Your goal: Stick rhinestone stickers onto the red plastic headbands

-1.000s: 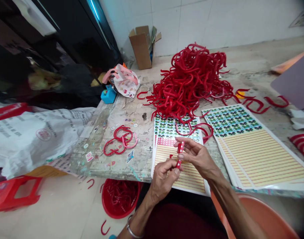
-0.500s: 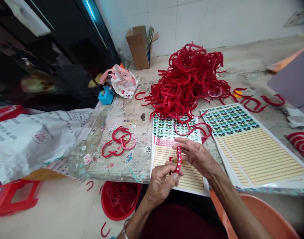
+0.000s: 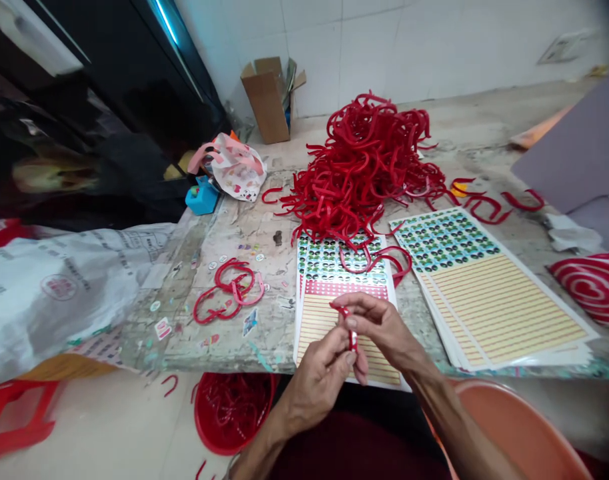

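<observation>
A curved red band (image 3: 353,341) with white marks along its face is held up over the sticker sheet (image 3: 314,321) at the table's front edge. My left hand (image 3: 318,375) pinches its lower part between thumb and fingers. Higher up, the thumb and fingers of my right hand (image 3: 384,328) close on the same band; its upper tip sticks out to the left. Part of the band is hidden by my fingers. Behind both hands rises a big heap of red bands (image 3: 359,160), and a few loose ones overlap the sheet's far end.
Another stack of sticker sheets (image 3: 464,287) lies to the right. On the left are several linked red bands (image 3: 219,313), a blue tape dispenser (image 3: 202,198) and a patterned bag (image 3: 239,170). Below the edge stand a red bucket (image 3: 203,427) of bands and an orange tub (image 3: 514,427).
My right hand has come down from its spread position and closed on the upper part of the band. The band has turned, and the whole view has shifted slightly.
</observation>
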A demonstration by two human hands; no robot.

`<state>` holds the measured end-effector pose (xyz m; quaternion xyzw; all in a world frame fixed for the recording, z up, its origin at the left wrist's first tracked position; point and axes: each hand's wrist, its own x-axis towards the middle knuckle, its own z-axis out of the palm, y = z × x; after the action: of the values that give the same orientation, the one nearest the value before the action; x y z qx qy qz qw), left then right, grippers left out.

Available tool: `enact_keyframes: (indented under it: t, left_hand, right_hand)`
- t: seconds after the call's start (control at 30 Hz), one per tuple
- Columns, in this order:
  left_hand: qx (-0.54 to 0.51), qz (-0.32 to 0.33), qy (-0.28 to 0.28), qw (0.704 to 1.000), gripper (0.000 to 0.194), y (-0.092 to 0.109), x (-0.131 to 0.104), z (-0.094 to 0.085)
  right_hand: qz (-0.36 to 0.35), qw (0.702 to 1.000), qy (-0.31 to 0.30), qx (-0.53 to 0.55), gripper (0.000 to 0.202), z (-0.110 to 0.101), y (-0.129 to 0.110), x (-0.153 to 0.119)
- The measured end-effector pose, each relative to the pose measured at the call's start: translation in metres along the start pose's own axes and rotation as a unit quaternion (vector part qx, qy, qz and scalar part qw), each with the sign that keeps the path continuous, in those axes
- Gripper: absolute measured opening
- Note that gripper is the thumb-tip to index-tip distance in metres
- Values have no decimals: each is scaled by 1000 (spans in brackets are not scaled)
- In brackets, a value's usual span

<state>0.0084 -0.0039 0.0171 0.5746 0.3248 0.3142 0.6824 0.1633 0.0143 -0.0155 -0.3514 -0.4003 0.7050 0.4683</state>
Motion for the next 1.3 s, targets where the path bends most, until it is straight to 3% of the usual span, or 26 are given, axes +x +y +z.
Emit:
enact_keyframes:
  t: [0.13, 0.23, 0.3, 0.47, 0.57, 0.67, 0.73, 0.8, 0.93, 1.0, 1.07, 1.13, 1.2, 1.3]
  left_hand:
    - [-182, -54, 18, 982, 32, -7, -8, -4]
    - [-220, -74, 12, 973, 32, -8, -14, -7]
    - [-183, -81, 30, 979, 38, -7, -16, -7]
    - [14, -90, 58, 994, 30, -7, -20, -2]
    - [56, -85, 66, 993, 28, -12, -24, -1]
    - [124, -69, 110, 984, 29, -14, -24, -16]
    - [222, -43, 158, 961, 25, -17, -17, -38]
    - [350, 25, 202, 914, 18, -25, -6, -65]
    - [521, 79, 283, 801, 16, -46, 12, -114]
    - [560, 95, 339, 750, 14, -50, 14, -125]
    - [567, 100, 369, 729, 20, -46, 12, -124]
    - [538, 101, 367, 753, 22, -36, 10, -117]
    - [464, 104, 346, 809, 20, -27, 12, -106]
    - [308, 82, 298, 900, 22, -19, 24, -92]
  right_hand:
    - [0, 997, -69, -17, 54, 5, 0, -11]
    - [26, 992, -78, -98, 61, 6, -4, -17]
    - [41, 987, -72, -139, 62, 7, -5, -17]
    - [32, 995, 6, -93, 27, 8, 9, 1]
    - [53, 994, 11, -93, 31, 3, 20, 14]
    - [10, 978, 90, -186, 28, -10, 23, 16]
    - [-45, 944, 157, -285, 25, -24, 18, 14]
    - [-114, 882, 218, -403, 21, -42, 12, 15]
    - [-204, 753, 184, -597, 18, -69, 8, 39]
    - [-213, 725, 167, -634, 18, -73, 11, 56]
    - [-216, 721, 157, -639, 16, -70, 12, 68]
    - [-225, 725, 146, -634, 15, -66, 6, 72]
    - [-230, 754, 124, -603, 13, -61, -8, 69]
    - [-193, 869, 46, -454, 16, -58, -32, 57]
